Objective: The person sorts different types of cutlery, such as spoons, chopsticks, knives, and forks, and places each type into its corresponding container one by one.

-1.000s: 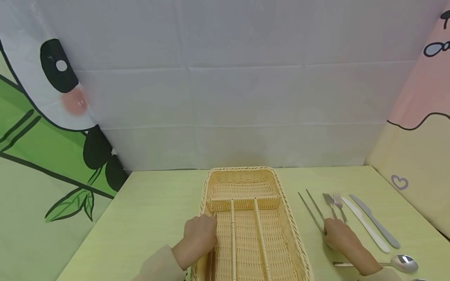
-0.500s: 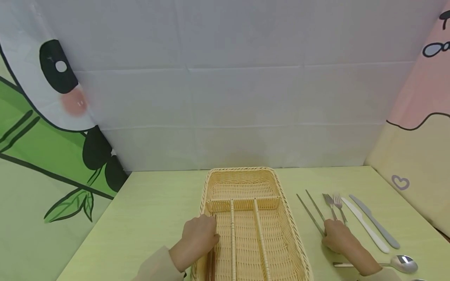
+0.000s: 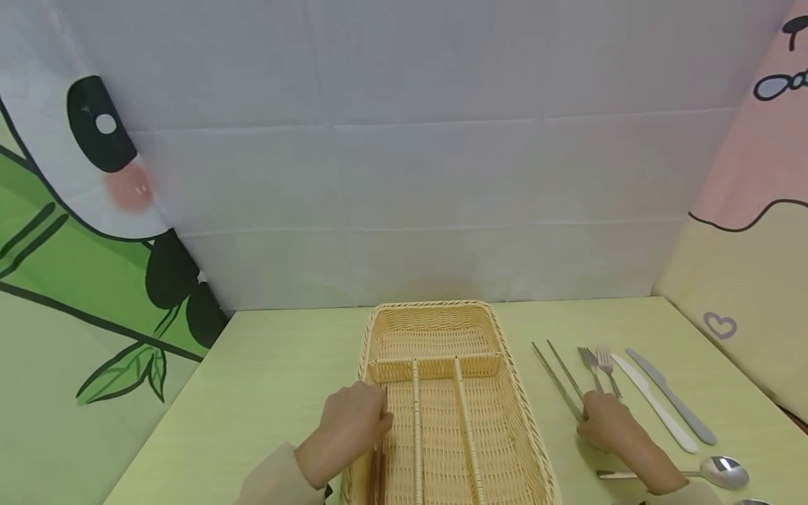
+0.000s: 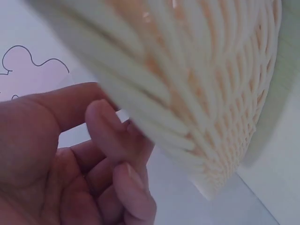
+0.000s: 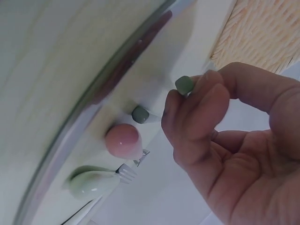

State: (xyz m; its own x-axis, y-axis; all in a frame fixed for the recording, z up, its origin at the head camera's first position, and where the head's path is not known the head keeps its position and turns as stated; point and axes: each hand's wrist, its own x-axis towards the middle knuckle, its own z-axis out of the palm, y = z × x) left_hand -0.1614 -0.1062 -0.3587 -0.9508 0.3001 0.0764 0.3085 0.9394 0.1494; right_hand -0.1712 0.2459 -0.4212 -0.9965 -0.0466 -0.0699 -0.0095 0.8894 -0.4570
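My left hand [image 3: 355,421] grips the left rim of the divided wicker basket [image 3: 443,365]; its thumb is inside, and most fingertips are hidden in the head view. Reddish-brown chopsticks [image 3: 378,477] lie in the left compartment beneath this hand. In the left wrist view, my left hand [image 4: 89,154] has curled fingers against the basket's wall [image 4: 220,117]. To the right, my right hand [image 3: 612,422] pinches a greenish chopstick. The right wrist view shows that chopstick's squared end [image 5: 184,85] between the fingers, with the second chopstick [image 5: 139,114] on the table beside it.
Two forks [image 3: 590,363] lie just beyond the right hand, with a white-handled knife [image 3: 656,403] and a grey knife [image 3: 672,396] beside them. A metal spoon [image 3: 722,473] lies nearer, partly under the right forearm. Another shiny piece [image 3: 751,502] shows at the bottom edge.
Both hands stay almost where they were. The left hand and forearm shift slightly left, and the near ends of the chopsticks at the right draw marginally together. The view turns a little.
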